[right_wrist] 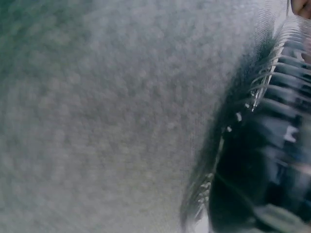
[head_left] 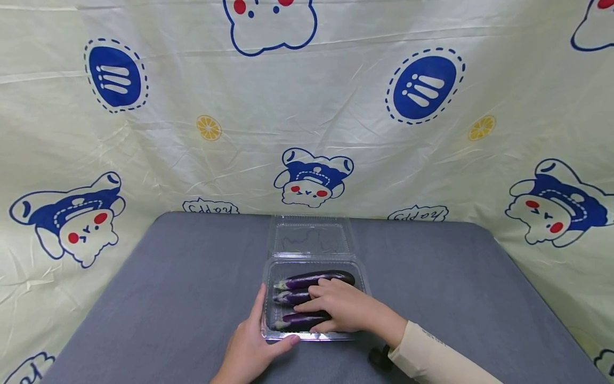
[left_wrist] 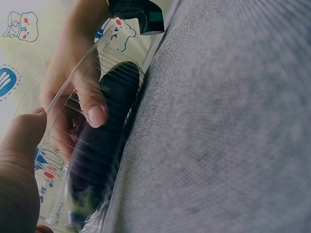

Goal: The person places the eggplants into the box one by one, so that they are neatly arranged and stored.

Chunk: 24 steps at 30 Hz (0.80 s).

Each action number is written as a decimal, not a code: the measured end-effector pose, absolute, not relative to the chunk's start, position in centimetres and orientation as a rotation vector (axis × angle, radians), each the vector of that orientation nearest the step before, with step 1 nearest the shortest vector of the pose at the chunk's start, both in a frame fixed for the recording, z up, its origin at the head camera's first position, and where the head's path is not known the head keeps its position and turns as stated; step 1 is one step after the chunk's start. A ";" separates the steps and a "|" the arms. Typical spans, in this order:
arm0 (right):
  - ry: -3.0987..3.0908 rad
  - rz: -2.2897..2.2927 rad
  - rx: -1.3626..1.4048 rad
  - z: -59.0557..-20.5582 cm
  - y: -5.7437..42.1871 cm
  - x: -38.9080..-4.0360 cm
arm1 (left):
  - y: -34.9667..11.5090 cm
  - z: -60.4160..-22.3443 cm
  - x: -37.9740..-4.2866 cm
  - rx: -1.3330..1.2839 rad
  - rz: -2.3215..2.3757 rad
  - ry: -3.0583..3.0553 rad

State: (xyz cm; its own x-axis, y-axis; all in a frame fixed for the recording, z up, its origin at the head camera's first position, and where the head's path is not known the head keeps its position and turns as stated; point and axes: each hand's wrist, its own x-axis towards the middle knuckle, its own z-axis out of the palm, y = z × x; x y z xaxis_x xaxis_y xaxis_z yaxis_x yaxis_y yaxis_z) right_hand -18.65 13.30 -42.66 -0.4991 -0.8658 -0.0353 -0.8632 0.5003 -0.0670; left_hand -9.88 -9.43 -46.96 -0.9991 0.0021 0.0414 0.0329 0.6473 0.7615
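Note:
A clear plastic clamshell box (head_left: pixel 314 336) stands on the table with its lid (head_left: pixel 312 237) folded back. Inside lie three purple eggplants side by side: a far one (head_left: pixel 307 280), a middle one (head_left: pixel 293 297) and a near one (head_left: pixel 299 320). At the box's front left corner my left hand (head_left: pixel 251 344) grips the rim, thumb along the front and fingers by the left wall. My right hand (head_left: pixel 342 306) reaches in from the right, its thumb on the front side of the near eggplant (left_wrist: pixel 99 145) and fingers over its far side. It covers the middle eggplant's right part.
A grey cloth (head_left: pixel 192 288) covers the table. Below the right wrist is a black object (head_left: pixel 380 358), partly hidden by the sleeve. Behind and at both sides hangs a cream printed curtain (head_left: pixel 336 106).

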 end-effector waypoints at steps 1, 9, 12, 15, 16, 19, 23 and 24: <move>2.663 -0.063 -1.543 -42.7 13.3 -18.7 | -9.4 -47.0 -9.9 -0.030 -1.304 -2.818; 2.643 -0.189 -1.434 -42.3 13.8 -18.8 | -9.5 -47.1 -10.0 -0.047 -1.294 -2.812; 2.635 -0.263 -1.391 -42.1 14.2 -18.7 | -9.5 -47.2 -10.0 -0.053 -1.287 -2.810; 2.646 -0.327 -1.387 -42.0 14.7 -18.6 | -9.5 -47.2 -10.0 -0.061 -1.291 -2.810; 2.655 -0.352 -1.388 -42.0 14.9 -18.6 | -9.5 -47.1 -10.0 -0.063 -1.297 -2.810; 2.698 -0.422 -1.355 -42.0 15.6 -18.4 | -9.5 -47.1 -10.0 -0.064 -1.312 -2.812; 2.766 -0.505 -1.265 -41.8 16.6 -18.5 | -9.4 -46.8 -10.0 -0.048 -1.310 -2.814; 2.784 -0.523 -1.243 -41.8 17.0 -18.5 | -9.4 -46.8 -10.0 -0.045 -1.306 -2.815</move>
